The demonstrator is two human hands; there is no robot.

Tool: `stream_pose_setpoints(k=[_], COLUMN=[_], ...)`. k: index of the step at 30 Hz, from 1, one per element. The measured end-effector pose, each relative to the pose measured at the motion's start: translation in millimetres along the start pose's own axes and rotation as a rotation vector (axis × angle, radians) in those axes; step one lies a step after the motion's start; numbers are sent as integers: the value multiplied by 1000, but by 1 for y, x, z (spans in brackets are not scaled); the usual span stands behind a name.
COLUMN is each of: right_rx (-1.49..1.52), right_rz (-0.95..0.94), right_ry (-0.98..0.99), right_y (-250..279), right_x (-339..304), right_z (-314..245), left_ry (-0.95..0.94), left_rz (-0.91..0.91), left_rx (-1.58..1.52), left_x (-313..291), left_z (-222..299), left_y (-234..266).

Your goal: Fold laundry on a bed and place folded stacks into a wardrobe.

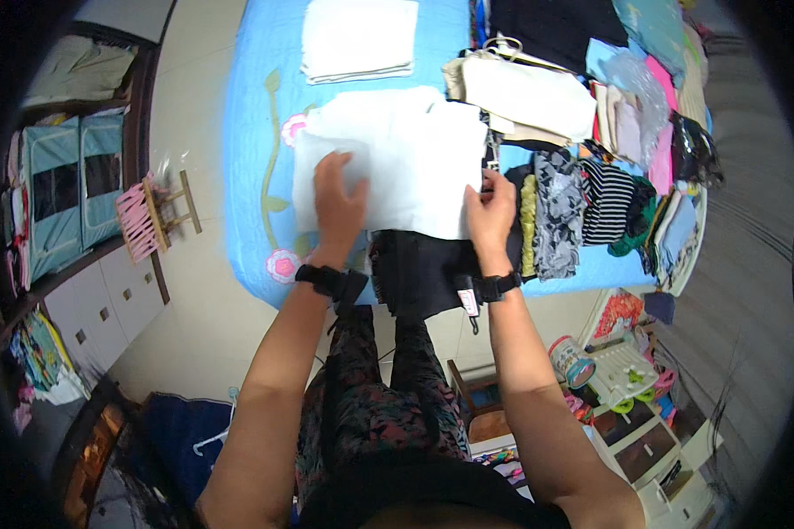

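Note:
A white folded garment (406,167) lies on the light blue bedspread in front of me. Over its left part is my left hand (338,201), fingers bent and apart, holding nothing and casting a shadow on the cloth. My right hand (492,212) rests at the garment's right edge, thumb on the white cloth and fingers curved just beyond it, with a gap between them. Below the white garment, black cloth (423,273) hangs toward the bed's near edge. A dark band is on each of my wrists.
A white folded stack (359,40) lies farther back on the blue bedspread (249,159). To the right are cream folded cloth (529,95), a grey patterned garment (556,216), striped clothing (606,203) and plastic-wrapped items. A small pink-seated chair (141,216) stands left, near a cabinet (106,295).

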State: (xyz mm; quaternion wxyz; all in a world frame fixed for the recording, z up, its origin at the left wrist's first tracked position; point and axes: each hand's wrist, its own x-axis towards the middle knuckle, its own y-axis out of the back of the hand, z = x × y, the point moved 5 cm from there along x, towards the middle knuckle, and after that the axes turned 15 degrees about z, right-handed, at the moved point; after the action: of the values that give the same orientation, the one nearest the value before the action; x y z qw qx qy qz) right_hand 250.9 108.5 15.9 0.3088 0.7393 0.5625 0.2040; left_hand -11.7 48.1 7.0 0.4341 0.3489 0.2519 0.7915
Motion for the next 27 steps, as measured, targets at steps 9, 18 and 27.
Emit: stream_pose_setpoints(k=[9,18,27], right_rx=[195,707,528], right_rz=[-116,-207,-409], right_ry=[-401,-235,-310], right_y=[-26,-17,-84], right_x=[-24,-14,-65], right_z=[2,-42,-8], left_ry=[1144,904,634], left_rz=[-112,-165,85], left_rx=[-354,-431,189], left_x=[-44,-3,-55], left_z=[-137,-83,-137], left_y=[40,82,144])
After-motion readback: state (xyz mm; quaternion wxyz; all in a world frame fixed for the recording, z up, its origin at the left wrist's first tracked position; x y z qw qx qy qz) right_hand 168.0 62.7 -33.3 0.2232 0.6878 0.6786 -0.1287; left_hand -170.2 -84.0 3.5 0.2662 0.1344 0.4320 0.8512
